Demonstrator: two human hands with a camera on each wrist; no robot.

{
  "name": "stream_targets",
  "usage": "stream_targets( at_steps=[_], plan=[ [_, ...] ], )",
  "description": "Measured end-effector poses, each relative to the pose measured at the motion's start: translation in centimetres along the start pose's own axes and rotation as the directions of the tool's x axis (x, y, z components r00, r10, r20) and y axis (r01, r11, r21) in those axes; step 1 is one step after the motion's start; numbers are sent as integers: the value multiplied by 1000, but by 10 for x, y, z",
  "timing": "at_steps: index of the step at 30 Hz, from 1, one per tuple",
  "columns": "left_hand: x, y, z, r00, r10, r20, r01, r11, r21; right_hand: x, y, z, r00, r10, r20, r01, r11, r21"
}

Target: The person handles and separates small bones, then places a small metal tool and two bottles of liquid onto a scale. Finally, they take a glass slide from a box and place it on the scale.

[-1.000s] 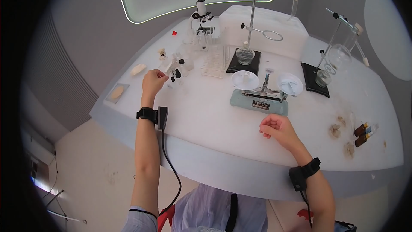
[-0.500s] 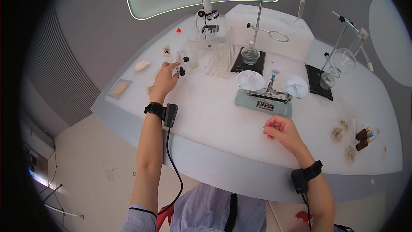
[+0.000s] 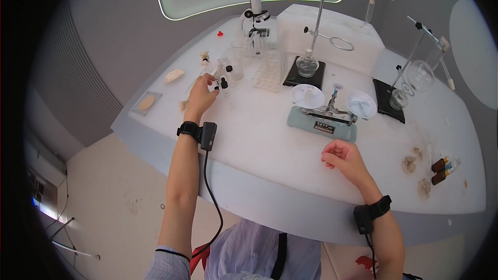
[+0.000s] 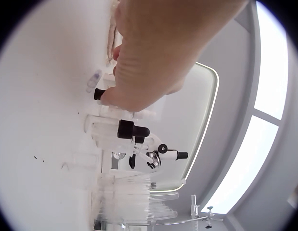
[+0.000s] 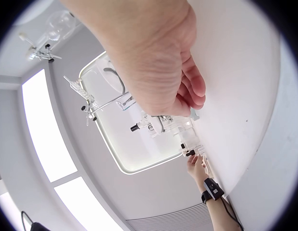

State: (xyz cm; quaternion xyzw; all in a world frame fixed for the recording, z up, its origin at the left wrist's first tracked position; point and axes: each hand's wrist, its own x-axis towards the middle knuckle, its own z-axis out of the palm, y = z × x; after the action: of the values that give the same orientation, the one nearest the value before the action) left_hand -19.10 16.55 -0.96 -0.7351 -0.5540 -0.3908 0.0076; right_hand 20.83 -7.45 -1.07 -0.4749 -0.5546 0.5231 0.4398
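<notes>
Among the bottles at the left of the table, my left hand point(image 3: 202, 96) has its thumb and fingers around a small black-capped bottle point(image 4: 98, 94). In the left wrist view the thumb lies against its black cap, and the other fingertips are hidden behind the hand. Right beside it stands a clear dropper bottle point(image 3: 224, 84) with a black rubber bulb. A small purple-tinted clear tube point(image 4: 94, 81) shows near the thumb. My right hand point(image 3: 343, 161) rests loosely curled on the table, holding nothing, in front of the green balance scale point(image 3: 321, 126).
Behind the bottles are a microscope point(image 3: 256, 13) and a clear test tube rack point(image 3: 267, 80). An alcohol lamp point(image 3: 307, 66) sits on a black stand base with a tall rod. Another stand point(image 3: 388, 101) is further right, and brown bottles point(image 3: 440, 171) lie near the right edge.
My left hand has moved right and forward, from beside the small bottles to around one black-capped bottle. The right hand stays put. The head view has shifted slightly.
</notes>
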Motion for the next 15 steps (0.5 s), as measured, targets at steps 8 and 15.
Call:
stream_targets(
  at_steps=[8,15],
  plan=[
    [12,-40,-4,897,-351,-268,220,881,-418,0,-1,1,1000,-11,-18,11,1000,-13],
    [11,-53,-9,758,-586,-287,326,721,-611,0,1,-1,1000,-9,1,9,1000,-21]
  ],
)
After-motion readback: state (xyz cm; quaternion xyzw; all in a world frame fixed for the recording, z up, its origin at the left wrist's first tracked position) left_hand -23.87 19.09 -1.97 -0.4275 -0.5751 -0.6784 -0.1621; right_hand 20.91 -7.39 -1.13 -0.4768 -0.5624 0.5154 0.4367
